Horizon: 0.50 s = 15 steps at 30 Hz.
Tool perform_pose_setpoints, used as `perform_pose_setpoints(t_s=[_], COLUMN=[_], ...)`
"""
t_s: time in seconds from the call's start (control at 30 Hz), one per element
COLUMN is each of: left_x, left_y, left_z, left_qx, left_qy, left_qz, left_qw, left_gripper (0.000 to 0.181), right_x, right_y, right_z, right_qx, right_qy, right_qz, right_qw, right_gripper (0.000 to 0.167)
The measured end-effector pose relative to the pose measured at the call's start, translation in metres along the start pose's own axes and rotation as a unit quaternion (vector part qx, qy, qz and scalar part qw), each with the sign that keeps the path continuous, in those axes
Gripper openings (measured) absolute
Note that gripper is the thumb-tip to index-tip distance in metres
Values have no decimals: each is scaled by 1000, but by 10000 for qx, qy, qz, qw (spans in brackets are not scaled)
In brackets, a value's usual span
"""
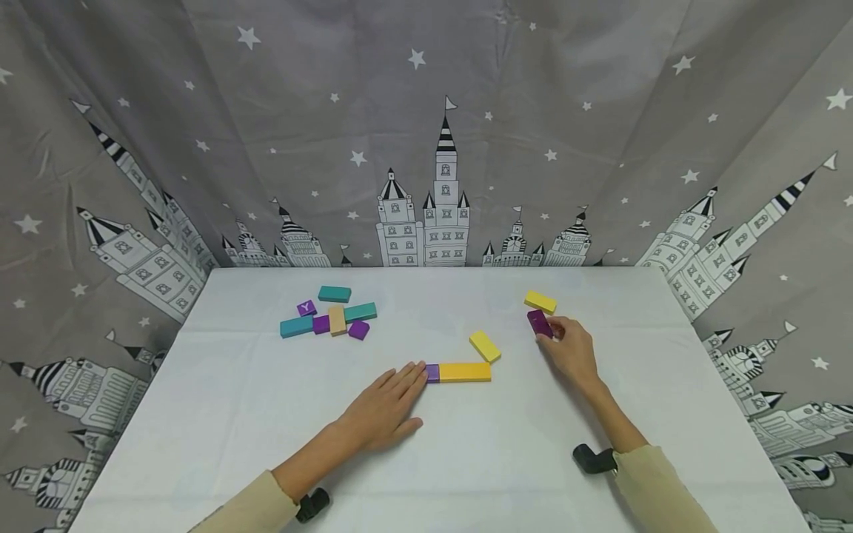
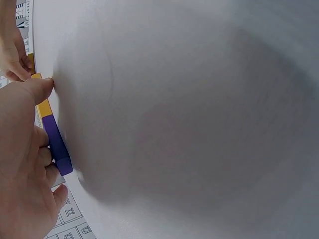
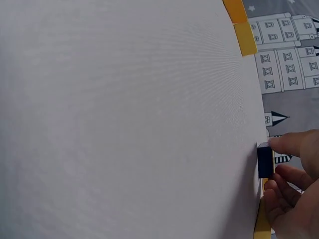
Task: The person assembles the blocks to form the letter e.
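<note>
White tabletop — right hand pinches a purple block.

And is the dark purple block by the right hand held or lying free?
Held: the head view shows the right hand pinching the dark purple block.

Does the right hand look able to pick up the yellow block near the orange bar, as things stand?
Probably not at once: the right hand pinches a dark purple block, which it would likely need to release first. Otherwise, nothing seems to stand between that hand and the yellow block.
</note>
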<state>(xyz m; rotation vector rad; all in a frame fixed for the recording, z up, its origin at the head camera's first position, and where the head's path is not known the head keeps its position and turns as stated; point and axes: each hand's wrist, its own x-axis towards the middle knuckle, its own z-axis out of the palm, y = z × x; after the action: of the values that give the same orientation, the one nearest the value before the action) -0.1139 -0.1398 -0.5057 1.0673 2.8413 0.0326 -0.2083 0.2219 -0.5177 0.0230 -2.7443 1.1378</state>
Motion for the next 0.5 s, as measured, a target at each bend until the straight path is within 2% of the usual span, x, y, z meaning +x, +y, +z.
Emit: perform_pose_setpoints(t_s=[0.23,0.5], left_x=[0,0], left_y=[-1,0], left_z=[2,1], left_qx=[20,-5], left_qy=[3,-9], left_qz=[-8,-17], left_qw=[10000,10000], left_gripper=[75,75], right_x=[0,-2], right_y=[-3,-5], right_z=[3,3], right_qx=[-289,-336], right_qy=[20,-38], right_qz=[113,149], right_qw=[9995,9993], right_gripper=[43,40])
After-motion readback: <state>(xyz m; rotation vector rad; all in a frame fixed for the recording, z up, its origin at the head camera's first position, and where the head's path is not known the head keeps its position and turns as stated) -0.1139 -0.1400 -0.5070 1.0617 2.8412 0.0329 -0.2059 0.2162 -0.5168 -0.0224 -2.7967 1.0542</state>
